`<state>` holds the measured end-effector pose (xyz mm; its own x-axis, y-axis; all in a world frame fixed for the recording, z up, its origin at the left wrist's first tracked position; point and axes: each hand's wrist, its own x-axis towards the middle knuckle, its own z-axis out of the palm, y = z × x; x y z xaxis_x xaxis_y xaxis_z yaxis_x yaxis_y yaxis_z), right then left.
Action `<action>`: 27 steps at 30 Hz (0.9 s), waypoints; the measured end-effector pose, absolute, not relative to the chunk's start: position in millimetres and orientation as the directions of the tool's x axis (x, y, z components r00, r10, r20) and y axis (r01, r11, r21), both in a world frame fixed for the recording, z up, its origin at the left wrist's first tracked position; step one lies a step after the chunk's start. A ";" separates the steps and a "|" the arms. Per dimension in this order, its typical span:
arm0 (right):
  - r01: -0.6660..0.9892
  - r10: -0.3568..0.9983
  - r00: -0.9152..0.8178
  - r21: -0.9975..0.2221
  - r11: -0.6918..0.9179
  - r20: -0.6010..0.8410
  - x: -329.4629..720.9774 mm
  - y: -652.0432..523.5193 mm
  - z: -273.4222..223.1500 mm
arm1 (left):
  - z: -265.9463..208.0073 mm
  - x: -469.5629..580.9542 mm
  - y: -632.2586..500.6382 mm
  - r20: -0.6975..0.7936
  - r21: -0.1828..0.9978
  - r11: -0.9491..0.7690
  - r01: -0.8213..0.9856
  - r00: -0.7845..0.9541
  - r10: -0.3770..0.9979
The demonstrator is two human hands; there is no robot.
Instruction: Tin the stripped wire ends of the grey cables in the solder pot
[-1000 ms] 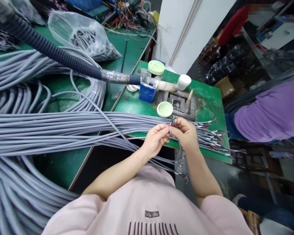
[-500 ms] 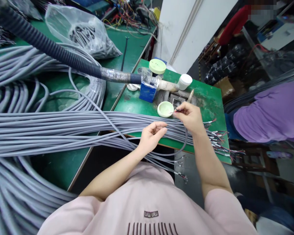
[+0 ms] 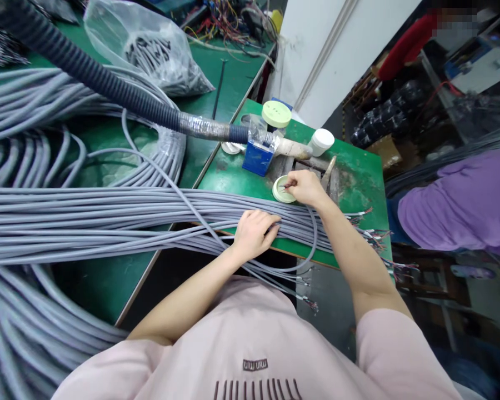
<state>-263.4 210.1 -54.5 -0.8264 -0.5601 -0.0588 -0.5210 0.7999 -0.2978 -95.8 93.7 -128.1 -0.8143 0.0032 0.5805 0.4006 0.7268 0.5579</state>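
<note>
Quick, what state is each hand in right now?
Left hand: open, loosely curled over the grey cables.
Right hand: closed, pinching wire ends over the pale green dish.

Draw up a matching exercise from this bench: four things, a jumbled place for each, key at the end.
Things
1. Right hand
2. Clear plastic bag
3. Left hand
4. Blue block

Places
A. At the straight grey cables
B. Under the dark hose
C. At the pale-green dish, holding thin wires
D. Beyond the coiled cables

Pairs: 1-C, 2-D, 3-A, 4-B
</note>
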 end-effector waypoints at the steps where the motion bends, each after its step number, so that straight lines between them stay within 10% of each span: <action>1: -0.526 -0.561 -0.826 -0.276 0.804 -0.059 -262.1 208.8 -53.8 | -127.8 -95.6 93.4 0.574 0.557 0.731 0.395 -0.819 0.005; 11: -0.482 -0.494 -0.865 -0.415 0.772 0.086 -289.1 241.5 -34.4 | -127.7 -95.3 93.5 0.598 0.572 0.712 0.407 -0.801 -0.023; 27: -0.278 -0.277 -0.960 -0.158 0.948 0.029 -334.2 264.8 -68.7 | -127.3 -96.9 93.7 0.608 0.571 0.706 0.420 -0.794 -0.020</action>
<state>-334.2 264.8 -68.7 -0.9604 -0.2769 0.0292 -0.2780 0.9475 -0.1578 -96.9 93.7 -127.3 -0.7938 -0.0200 0.6078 0.4195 0.7055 0.5711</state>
